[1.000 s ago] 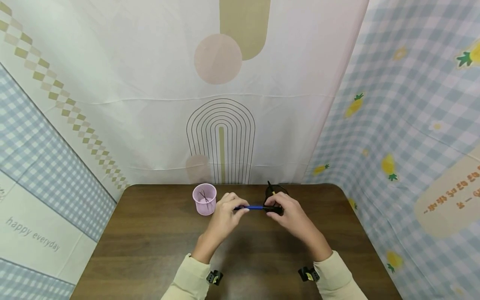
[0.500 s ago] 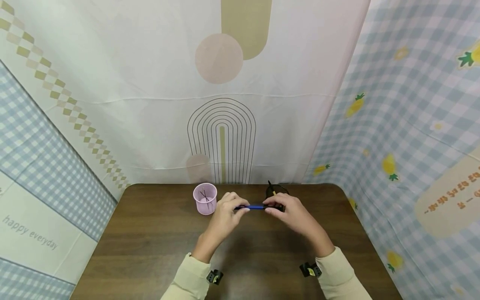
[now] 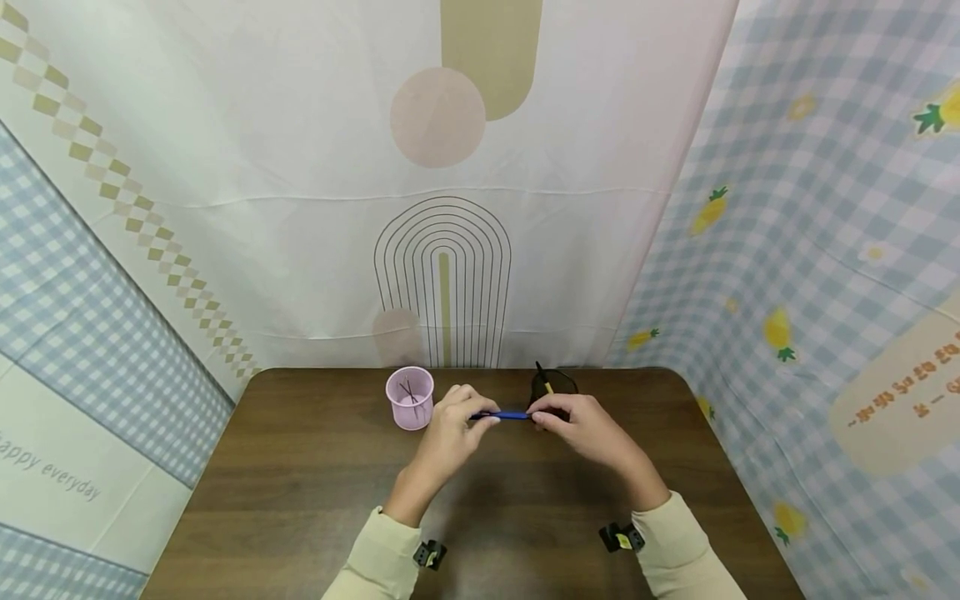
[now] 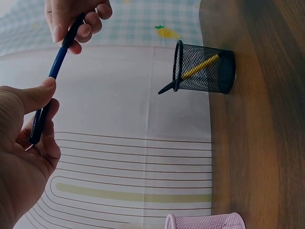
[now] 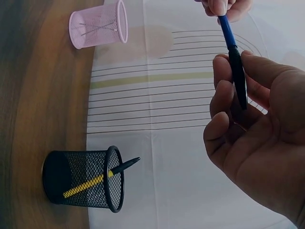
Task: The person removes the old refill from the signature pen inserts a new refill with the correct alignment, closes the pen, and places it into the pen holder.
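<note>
Both hands hold one blue pen [image 3: 513, 415], stretched level between them above the table in the head view. My left hand [image 3: 450, 421] pinches its dark end between thumb and fingers; the left wrist view shows that end lying across the curled fingers [image 4: 49, 143]. My right hand [image 3: 573, 425] grips the black tapered end [image 5: 238, 78] between thumb and fingertips, with the point showing past the fingers in the right wrist view. Behind the right hand stands a black mesh pen cup [image 5: 86, 179] with a yellow-and-black pen [image 5: 90, 185] leaning in it.
Left of the left hand, a pink mesh pen cup [image 3: 410, 400] holds thin dark sticks [image 3: 408, 390]. Both cups stand near the back edge of the brown wooden table [image 3: 337, 500]. A white patterned cloth [image 3: 315, 250] hangs behind, with checked cloth [image 3: 750, 250] at the right.
The right hand's fingers have shifted on the pen, and its thumb now sits nearer the blue part. The left hand has stayed in place.
</note>
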`<state>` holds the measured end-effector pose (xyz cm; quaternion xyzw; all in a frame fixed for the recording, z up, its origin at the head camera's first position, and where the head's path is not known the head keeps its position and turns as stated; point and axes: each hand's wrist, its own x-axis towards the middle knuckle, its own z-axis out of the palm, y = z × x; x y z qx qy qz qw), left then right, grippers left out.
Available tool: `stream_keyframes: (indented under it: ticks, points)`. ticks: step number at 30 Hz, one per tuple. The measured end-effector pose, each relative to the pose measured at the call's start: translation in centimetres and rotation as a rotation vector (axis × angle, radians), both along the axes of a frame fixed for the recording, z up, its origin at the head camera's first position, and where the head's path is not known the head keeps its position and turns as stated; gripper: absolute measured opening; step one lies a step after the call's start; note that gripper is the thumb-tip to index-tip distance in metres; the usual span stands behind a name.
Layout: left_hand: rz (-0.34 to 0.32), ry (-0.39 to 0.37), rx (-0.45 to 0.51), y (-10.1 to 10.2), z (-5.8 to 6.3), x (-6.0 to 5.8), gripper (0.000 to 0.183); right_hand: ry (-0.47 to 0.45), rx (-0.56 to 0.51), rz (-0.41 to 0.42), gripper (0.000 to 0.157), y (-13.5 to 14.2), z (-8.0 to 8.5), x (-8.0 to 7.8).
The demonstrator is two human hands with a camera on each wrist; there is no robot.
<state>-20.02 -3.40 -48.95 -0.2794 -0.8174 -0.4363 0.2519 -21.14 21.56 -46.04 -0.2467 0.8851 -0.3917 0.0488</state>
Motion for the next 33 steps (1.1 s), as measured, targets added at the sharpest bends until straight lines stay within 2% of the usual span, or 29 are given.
stream_keyframes:
  ticks: [4, 14, 23, 33]
  points:
    - [-0.002, 0.004, 0.001, 0.0, 0.0, 0.0, 0.012, 0.015, -0.002, -0.007, 0.011, -0.2, 0.0, 0.0]
    - [-0.004, -0.003, 0.002, 0.2, 0.0, 0.0, 0.012, 0.09, -0.009, -0.043, 0.005, -0.6, -0.1, 0.2]
    - [-0.01, 0.017, 0.003, 0.4, -0.1, -0.1, 0.013, 0.171, -0.028, -0.034, 0.016, -0.8, -0.1, 0.2]
    - [-0.003, 0.007, 0.003, 0.5, 0.1, 0.0, 0.013, 0.252, 0.021, -0.051, 0.015, -1.1, 0.1, 0.7]
